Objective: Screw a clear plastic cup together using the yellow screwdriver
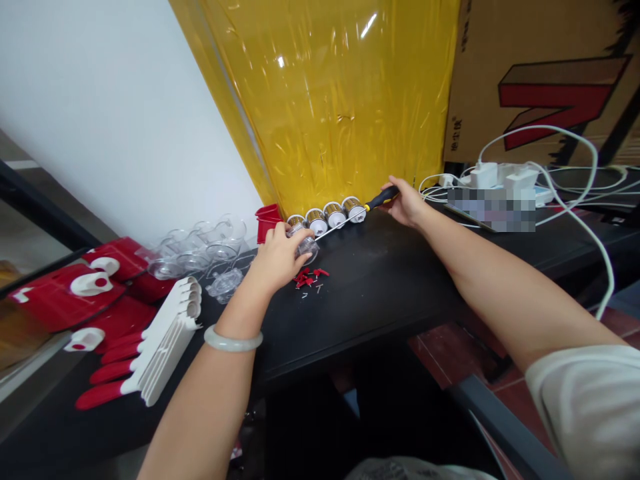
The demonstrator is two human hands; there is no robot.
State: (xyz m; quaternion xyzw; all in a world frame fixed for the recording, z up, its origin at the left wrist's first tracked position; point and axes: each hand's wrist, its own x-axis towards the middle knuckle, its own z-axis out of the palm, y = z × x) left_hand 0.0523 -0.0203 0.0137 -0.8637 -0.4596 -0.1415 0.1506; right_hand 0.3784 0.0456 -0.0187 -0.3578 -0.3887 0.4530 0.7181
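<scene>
My left hand (280, 257) is closed around a clear plastic part (306, 248), most of it covered by my fingers. In my right hand (403, 203) is a screwdriver (383, 198) with a black and yellow handle. Its long shaft points left, and the tip reaches the clear part or lies just beside it; I cannot tell which. Behind the shaft, several metal and white cylinders (334, 215) stand in a row. Small red pieces (306, 277) and a few screws (319, 289) lie on the black table in front of my left hand.
To the left are red housings (65, 297) with white knobs, white parts with red handles (160, 347), and clear plastic cups (200, 243). A red container (269, 223) stands by the yellow sheet (345, 100). White chargers with cables (485, 175) and a blurred device (493, 210) lie right.
</scene>
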